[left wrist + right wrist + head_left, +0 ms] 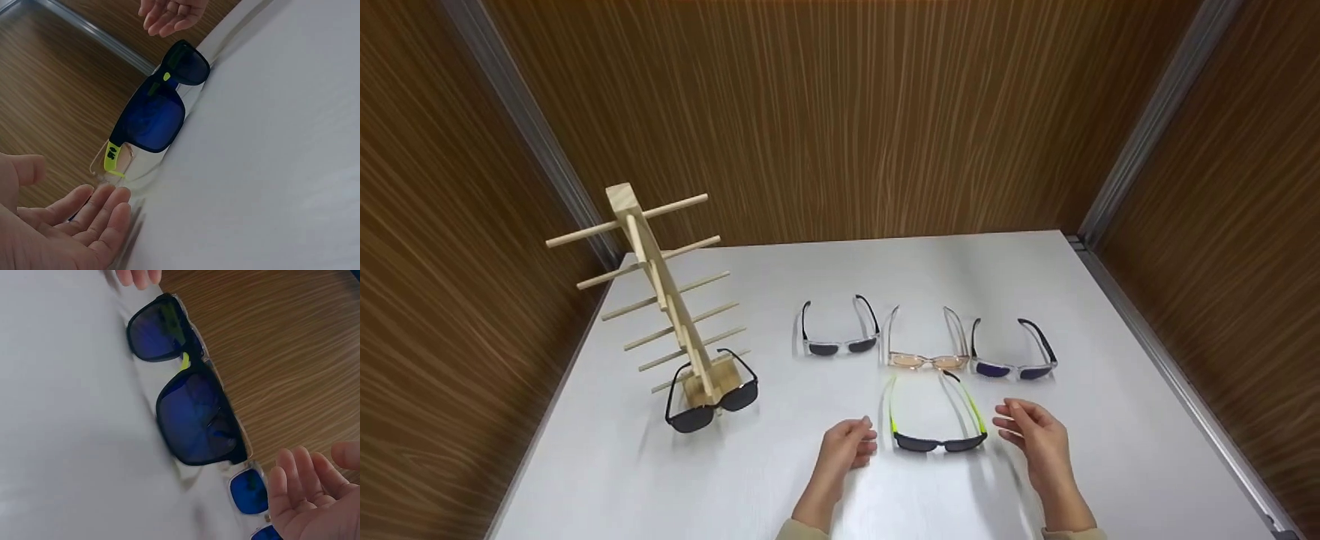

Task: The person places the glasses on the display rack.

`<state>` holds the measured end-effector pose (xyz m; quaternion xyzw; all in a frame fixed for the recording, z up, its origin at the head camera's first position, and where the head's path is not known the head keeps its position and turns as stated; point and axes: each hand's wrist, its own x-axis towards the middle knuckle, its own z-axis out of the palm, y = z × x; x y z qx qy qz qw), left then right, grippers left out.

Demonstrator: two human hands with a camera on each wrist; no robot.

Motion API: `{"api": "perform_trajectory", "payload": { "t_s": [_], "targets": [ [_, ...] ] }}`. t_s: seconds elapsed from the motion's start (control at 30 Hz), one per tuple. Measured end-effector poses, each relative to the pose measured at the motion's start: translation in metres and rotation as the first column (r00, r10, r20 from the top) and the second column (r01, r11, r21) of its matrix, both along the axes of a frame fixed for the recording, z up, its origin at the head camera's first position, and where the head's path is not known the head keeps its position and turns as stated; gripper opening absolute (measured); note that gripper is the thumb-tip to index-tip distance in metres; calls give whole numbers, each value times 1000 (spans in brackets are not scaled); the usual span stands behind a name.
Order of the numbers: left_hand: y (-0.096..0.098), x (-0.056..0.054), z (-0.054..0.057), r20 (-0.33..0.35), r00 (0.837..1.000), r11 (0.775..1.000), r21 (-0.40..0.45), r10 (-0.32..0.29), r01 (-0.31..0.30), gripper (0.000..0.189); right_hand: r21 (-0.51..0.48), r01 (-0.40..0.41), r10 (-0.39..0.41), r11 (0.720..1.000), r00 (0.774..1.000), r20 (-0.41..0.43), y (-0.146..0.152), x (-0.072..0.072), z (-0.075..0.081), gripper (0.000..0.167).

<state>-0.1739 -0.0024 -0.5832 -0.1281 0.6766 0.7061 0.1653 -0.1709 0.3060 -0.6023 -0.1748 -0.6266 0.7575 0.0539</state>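
Note:
Sunglasses with a black front and neon-yellow temples (940, 444) lie on the white table between the two hands, lenses toward the person. Just left of them is the left hand (844, 448), its fingers loosely bent and holding nothing. On the other side the right hand (1039, 435) hovers near the right hinge, also with nothing in it. In the left wrist view, the left fingers (107, 216) are spread below the yellow hinge of the sunglasses (149, 118). The right wrist view has the right hand (315, 495) beside the dark lenses (194, 419), apart from them.
A wooden display rack (667, 292) with several pegs stands at left, black sunglasses (694, 418) hanging on its lowest part. Behind the yellow pair lie clear-framed dark sunglasses (823, 349), orange-tinted glasses (928, 362) and blue-lensed sunglasses (992, 370). Wood-grain walls (825, 120) enclose the table.

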Motion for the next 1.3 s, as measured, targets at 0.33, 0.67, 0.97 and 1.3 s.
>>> {"api": "perform_trajectory", "payload": {
  "t_s": [0.33, 0.67, 0.97, 1.3],
  "targets": [
    [13, -1, -6, 4, 998, 998, -26, -57, 57, 34, 47, -3, -6, 999, 982, 190, -20, 21, 22, 36],
    [24, 1, -8, -42, 997, 997, -55, -65, 62, 29, 84, -75, 46, 994, 952, 304, -31, 26, 27, 46],
    [32, 2, -6, -31, 994, 992, -72, -105, 102, 28, 119, -142, 93, 983, 934, 346, -34, 24, 22, 47],
    [32, 3, -6, -57, 994, 992, -90, -89, 84, 25, 107, -86, 54, 991, 962, 266, -40, 25, 20, 39]
  ]
}}
